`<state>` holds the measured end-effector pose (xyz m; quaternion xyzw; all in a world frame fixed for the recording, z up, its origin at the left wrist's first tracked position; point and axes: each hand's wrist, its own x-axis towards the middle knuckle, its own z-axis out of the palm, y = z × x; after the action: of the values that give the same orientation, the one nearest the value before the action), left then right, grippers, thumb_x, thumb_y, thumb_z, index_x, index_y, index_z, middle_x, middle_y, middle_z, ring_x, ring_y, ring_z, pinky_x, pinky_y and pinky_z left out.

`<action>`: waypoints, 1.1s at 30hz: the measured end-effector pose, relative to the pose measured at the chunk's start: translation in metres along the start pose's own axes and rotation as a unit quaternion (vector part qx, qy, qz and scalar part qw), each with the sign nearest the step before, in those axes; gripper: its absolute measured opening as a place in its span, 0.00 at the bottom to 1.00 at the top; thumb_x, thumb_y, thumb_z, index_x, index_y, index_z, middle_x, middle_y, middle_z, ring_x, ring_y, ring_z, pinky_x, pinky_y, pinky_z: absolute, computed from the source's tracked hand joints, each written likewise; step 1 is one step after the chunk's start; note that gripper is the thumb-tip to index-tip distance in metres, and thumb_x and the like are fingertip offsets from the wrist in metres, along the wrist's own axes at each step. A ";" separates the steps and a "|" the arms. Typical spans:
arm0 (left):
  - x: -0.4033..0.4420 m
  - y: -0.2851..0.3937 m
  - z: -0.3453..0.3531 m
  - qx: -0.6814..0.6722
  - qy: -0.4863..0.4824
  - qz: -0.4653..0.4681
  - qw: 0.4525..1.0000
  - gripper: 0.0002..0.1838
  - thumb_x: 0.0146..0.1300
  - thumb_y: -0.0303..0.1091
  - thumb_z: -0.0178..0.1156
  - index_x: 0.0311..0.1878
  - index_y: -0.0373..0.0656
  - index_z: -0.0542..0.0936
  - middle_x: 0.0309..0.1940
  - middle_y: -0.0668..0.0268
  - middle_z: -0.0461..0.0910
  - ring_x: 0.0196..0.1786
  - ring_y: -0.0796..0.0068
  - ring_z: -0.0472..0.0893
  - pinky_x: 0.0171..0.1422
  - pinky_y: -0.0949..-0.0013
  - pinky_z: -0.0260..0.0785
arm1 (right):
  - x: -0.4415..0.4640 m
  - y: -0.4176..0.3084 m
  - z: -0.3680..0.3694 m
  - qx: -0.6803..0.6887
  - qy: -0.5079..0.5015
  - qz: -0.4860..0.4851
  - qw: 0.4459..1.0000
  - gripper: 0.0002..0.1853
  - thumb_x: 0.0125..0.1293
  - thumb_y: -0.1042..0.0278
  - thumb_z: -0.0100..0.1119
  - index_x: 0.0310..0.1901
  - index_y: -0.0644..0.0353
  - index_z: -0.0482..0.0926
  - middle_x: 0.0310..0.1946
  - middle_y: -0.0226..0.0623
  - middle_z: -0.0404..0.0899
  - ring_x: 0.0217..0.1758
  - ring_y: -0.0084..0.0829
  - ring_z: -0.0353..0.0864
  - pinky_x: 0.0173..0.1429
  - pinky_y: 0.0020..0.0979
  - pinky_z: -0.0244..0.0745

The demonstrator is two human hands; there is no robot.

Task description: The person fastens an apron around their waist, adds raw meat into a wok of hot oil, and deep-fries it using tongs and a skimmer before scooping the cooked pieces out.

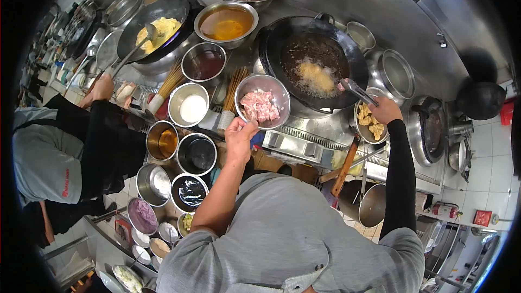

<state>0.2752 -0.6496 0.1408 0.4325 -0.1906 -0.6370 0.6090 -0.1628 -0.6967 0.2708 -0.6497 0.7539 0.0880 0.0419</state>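
A: What do our hands have?

B: Our left hand [240, 135] grips the near rim of a steel bowl [283, 97]; raw meat [260, 106] lies inside, just beyond the fingers. Our right hand [386, 109] is closed round tongs [359, 93], whose tips, ahead and left of it, hold a pink piece [341, 86] at the wok [355, 59].

A: How will they handle?

B: We'd judge the meat soft and slippery, best pinched mid-piece; the bowl stiff and fairly light, held by its rim.

A: Any writing?

B: Red lettering [66, 183] on a co-worker's sleeve, left of our left hand; we can't read it surely.
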 end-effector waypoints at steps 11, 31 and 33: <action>-0.008 0.005 0.003 0.071 -0.016 -0.021 0.997 0.15 0.59 0.19 0.65 0.26 0.47 0.70 0.29 0.71 0.78 0.29 0.83 0.75 0.35 0.77 0.68 | -0.043 -0.048 -0.057 0.047 0.125 -0.162 0.978 0.22 0.63 0.57 0.62 0.57 0.56 0.82 0.39 0.47 0.84 0.42 0.49 0.85 0.47 0.46 0.79; 0.000 0.004 0.008 0.040 -0.015 0.014 0.999 0.15 0.59 0.25 0.67 0.25 0.46 0.69 0.24 0.74 0.74 0.28 0.88 0.69 0.32 0.78 0.60 | -0.052 -0.140 -0.110 0.018 0.112 -0.351 0.929 0.17 0.63 0.63 0.63 0.53 0.57 0.84 0.33 0.39 0.81 0.33 0.45 0.82 0.38 0.43 0.77; 0.005 0.005 0.009 0.028 -0.013 0.018 0.999 0.15 0.59 0.25 0.67 0.25 0.46 0.69 0.25 0.73 0.75 0.28 0.87 0.69 0.33 0.78 0.60 | -0.049 -0.139 -0.112 0.042 0.124 -0.363 0.923 0.19 0.63 0.67 0.64 0.56 0.58 0.83 0.31 0.40 0.80 0.32 0.45 0.81 0.37 0.42 0.75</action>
<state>0.2720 -0.6580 0.1483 0.4380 -0.2243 -0.6254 0.6056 -0.0124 -0.6896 0.3789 -0.8820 0.4690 -0.0464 0.0049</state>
